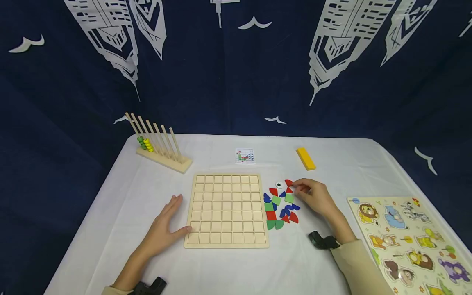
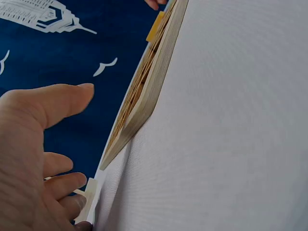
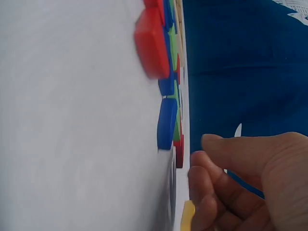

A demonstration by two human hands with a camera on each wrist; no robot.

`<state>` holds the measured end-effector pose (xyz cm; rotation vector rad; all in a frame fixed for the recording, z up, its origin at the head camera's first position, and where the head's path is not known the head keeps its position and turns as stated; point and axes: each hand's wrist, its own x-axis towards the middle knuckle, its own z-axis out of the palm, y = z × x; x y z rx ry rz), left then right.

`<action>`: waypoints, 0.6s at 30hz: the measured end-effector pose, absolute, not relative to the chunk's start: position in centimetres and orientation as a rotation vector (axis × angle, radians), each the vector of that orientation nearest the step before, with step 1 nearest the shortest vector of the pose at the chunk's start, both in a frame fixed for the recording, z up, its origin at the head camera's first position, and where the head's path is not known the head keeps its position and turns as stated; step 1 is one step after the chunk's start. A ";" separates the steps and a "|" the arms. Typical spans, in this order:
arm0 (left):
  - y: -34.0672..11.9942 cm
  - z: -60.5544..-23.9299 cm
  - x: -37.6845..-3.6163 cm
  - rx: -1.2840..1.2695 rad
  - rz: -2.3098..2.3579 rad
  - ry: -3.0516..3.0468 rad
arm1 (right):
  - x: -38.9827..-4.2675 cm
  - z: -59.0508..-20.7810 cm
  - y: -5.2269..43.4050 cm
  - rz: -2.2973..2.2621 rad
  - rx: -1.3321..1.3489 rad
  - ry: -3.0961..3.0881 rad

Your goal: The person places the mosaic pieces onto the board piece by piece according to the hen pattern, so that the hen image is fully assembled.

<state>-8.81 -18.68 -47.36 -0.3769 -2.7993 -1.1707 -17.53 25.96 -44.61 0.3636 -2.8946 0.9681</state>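
Observation:
My left hand rests beside the wooden grid board, fingers spread and thumb at its left edge. In the left wrist view the thumb stands apart from the loosely bent fingers. My right hand hovers at the far end of a cluster of flat colored pieces, its fingertips right at a red quarter-circle piece. Thumb and index finger lie close together in the right wrist view, with nothing visible between them. Green squares, blue pieces and a white round eye piece lie nearby.
A small picture card lies beyond the board. Behind it to the left stands a peg rack with green and yellow beads. A yellow block sits at the back right, and an animal puzzle board at the right edge.

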 end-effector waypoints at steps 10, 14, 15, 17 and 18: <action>-17.8 -48.4 -8.9 -0.421 -1.023 -2.826 | -18.1 -45.5 25.8 1.025 0.343 -2.951; -17.5 -48.3 -8.9 -0.384 -0.914 -2.864 | -18.3 -45.7 25.7 1.013 0.374 -2.960; -17.5 -48.3 -8.8 -0.380 -0.898 -2.870 | -18.3 -45.7 25.6 1.009 0.376 -2.962; -17.6 -48.3 -8.8 -0.386 -0.858 -2.882 | -18.4 -45.8 25.4 1.005 0.380 -2.968; -17.6 -48.4 -8.8 -0.393 -0.843 -2.885 | -18.4 -45.9 25.4 1.003 0.378 -2.969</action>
